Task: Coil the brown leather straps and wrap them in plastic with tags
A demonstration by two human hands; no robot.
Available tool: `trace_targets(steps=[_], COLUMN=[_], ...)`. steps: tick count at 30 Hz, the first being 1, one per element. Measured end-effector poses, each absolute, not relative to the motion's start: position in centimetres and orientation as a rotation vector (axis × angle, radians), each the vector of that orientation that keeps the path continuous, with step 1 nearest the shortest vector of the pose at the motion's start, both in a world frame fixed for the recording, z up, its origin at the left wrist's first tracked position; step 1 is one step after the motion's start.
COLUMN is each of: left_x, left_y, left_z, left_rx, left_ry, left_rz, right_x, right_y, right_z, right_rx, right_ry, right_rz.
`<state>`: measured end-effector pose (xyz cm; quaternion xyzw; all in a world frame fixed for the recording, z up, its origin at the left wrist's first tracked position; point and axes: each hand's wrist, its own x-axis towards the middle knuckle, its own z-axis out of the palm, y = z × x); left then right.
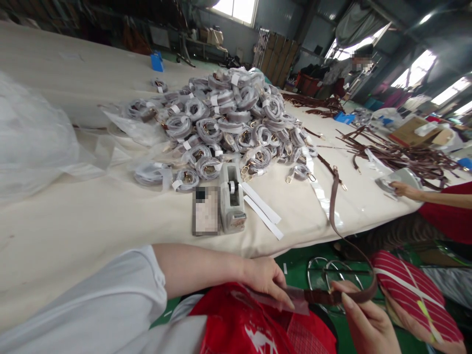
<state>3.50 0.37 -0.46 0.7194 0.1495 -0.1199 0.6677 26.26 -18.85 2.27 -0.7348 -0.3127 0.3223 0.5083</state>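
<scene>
A brown leather strap runs off the table edge and curves down to my right hand, which pinches it near one end. That end reaches into the mouth of a clear plastic sleeve. My left hand is closed on the sleeve, just over the red apron on my lap. On the table in front of me, a pile of coiled straps wrapped in plastic rises high. A grey tape dispenser stands at its near side, next to white paper strips.
A blurred-out flat item lies left of the dispenser. Clear plastic film is heaped at the left. Loose brown straps and a cardboard box are at the right. A co-worker's hand rests on a grey dispenser. A striped cushion is below.
</scene>
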Motion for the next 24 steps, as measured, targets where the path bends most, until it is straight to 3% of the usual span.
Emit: trace_targets(steps=[24], left_x=[3.4], left_y=[0.5], left_z=[-0.1], left_rx=[1.591], left_ry=[0.422], left_rz=[-0.208], right_x=[24.7], right_y=[-17.3], right_z=[1.7], right_rx=[-1.772], right_ry=[-1.055], right_rz=[0.748])
